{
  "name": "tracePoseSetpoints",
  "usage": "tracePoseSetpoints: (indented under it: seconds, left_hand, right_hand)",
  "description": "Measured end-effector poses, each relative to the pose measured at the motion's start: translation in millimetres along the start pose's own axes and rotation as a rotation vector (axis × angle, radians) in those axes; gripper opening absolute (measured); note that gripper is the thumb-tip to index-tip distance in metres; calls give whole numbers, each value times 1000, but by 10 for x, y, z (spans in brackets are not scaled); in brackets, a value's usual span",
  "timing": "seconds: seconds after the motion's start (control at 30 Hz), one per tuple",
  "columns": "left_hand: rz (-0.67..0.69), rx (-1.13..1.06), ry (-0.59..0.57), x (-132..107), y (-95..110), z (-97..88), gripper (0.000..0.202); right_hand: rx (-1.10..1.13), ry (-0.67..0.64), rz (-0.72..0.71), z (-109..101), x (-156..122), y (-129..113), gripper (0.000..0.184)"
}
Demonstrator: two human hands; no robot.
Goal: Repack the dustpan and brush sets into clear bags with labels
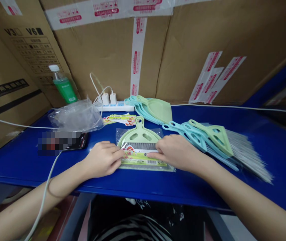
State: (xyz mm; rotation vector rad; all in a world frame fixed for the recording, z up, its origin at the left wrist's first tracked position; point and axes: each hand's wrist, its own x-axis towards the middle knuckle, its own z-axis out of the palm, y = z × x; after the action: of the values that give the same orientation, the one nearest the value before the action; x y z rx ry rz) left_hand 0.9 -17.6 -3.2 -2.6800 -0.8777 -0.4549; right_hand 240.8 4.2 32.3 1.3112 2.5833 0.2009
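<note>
A clear plastic packet [143,147] lies on the blue table [158,185] in front of me. Inside it are a light green mini dustpan, a small brush with grey bristles and a colourful printed card. My left hand [102,159] rests at the packet's left edge, its fingers curled and pinching that edge. My right hand [175,151] lies on the packet's right side, its fingers pressed together on the card.
A stack of green and blue dustpans [150,108] lies behind the packet. Several small brushes [215,142] are piled to the right. Printed cards [119,118], a crumpled plastic bag [76,115], a phone on a cable [78,140], a power strip [112,105] and a green bottle [63,85] sit at the back left, against cardboard boxes.
</note>
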Motion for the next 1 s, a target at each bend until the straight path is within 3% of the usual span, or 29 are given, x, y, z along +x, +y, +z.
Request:
tracePoseSetpoints:
  seconds: [0.1,0.2,0.33,0.43,0.6,1.0]
  left_hand:
    - [72,-6,-1,3,11,0,29]
    - [122,-40,-79,35,39,-5,35]
    - [96,-42,-233,78,72,-6,46]
    - [84,-34,-283,90,79,-8,51]
    - [89,-42,-272,98,77,-23,49]
    - [43,-52,-216,80,52,-78,32]
  right_hand:
    - [31,-6,19,9,-2,-1,53]
    - [48,-10,40,21,-3,-6,50]
    - [41,-16,42,11,-4,-18,49]
    - [37,-2,43,0,-3,-27,49]
    - [67,26,29,0,-2,-18,47]
    - [389,-91,-26,-43,-44,189,16]
